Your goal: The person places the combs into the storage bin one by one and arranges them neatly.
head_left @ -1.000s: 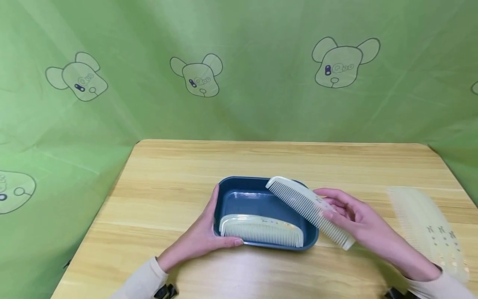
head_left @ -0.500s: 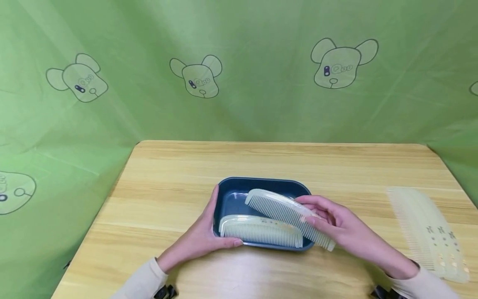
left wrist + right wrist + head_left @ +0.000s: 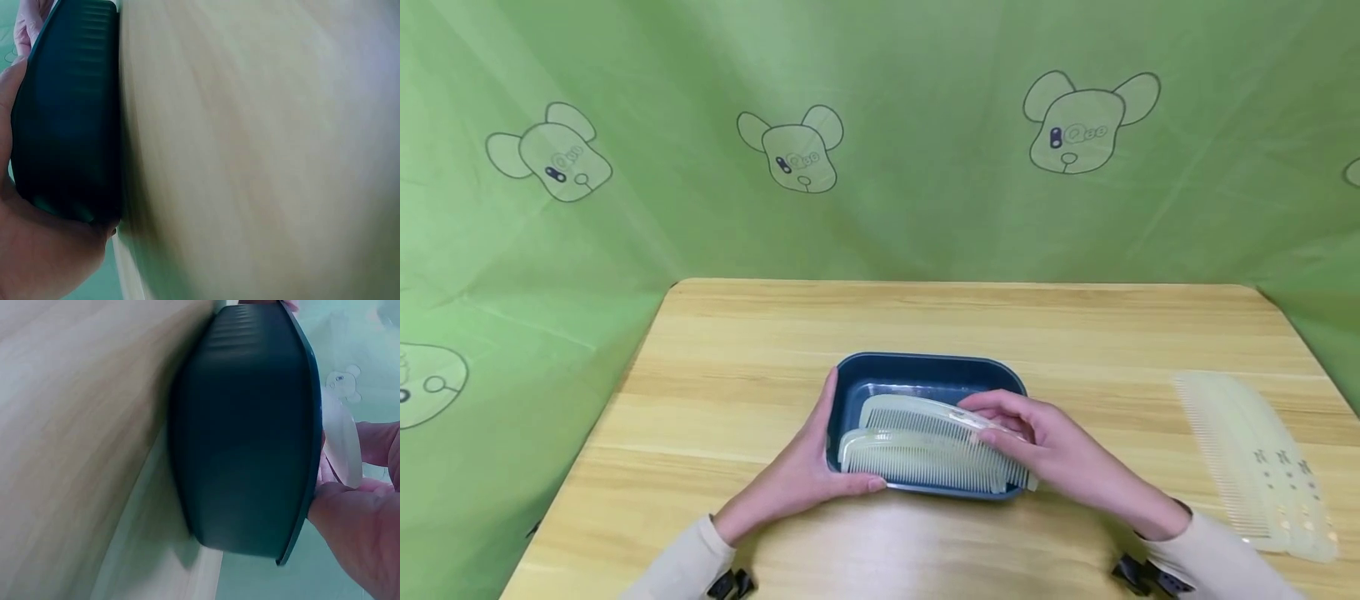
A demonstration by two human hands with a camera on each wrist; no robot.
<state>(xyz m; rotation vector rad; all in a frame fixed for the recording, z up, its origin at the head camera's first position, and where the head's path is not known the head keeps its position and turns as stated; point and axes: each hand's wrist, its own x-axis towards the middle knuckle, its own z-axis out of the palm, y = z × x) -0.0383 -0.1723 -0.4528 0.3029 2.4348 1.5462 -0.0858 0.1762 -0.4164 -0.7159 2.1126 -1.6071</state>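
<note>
A dark blue rectangular basin (image 3: 936, 359) stands on the wooden table. My left hand (image 3: 805, 463) grips its left end, thumb along the front rim; the left wrist view shows the basin's outer wall (image 3: 69, 119) against the palm. Inside, by the front wall, a pale translucent comb (image 3: 917, 463) rests with its teeth toward me. Between thumb and fingers my right hand (image 3: 1060, 446) pinches a second pale comb (image 3: 898, 408) near its right end. This comb lies slanted over the basin, partly behind the first one. In the right wrist view its edge (image 3: 342, 440) shows above the rim.
Several more pale combs (image 3: 1251, 467) with printed marks lie overlapped at the table's right side. Behind the wooden table (image 3: 760, 358) hangs a green cloth (image 3: 925, 225) with bear-head drawings.
My right hand has carried its comb left and toward me, from over the basin's right rim to just behind the comb inside. The left hand keeps its grip on the basin.
</note>
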